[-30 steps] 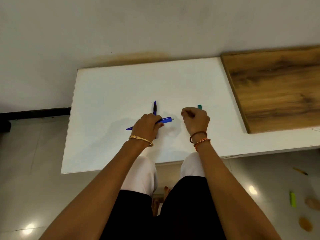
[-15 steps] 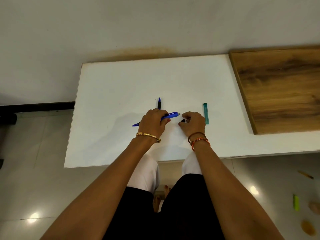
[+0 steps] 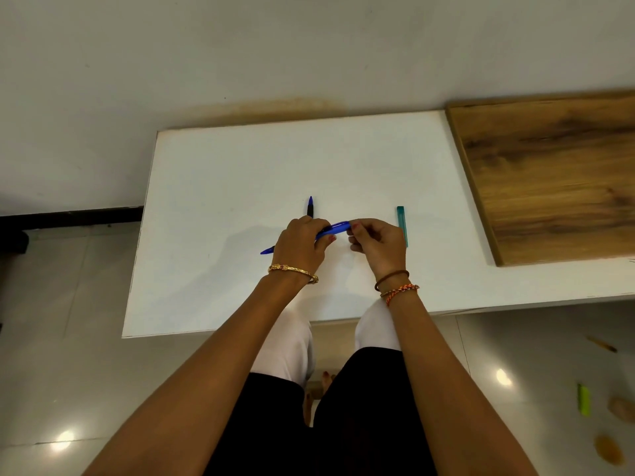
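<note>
Curling round the blue pen [image 3: 338, 228], the left grip [image 3: 302, 243] hides its middle over the surface [image 3: 223, 201]; the right grip [image 3: 376, 240] pinches one end. A dark pen [image 3: 310, 209] pokes out behind, half covered; pale wall [image 3: 309, 46] beyond.

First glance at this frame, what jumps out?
A blue pen is held over mid-table: the left hand grips its barrel and the right hand pinches its right end. Beyond the left hand a dark pen with a blue tip lies on the white table. A teal stick lies just right of the right hand.
</note>
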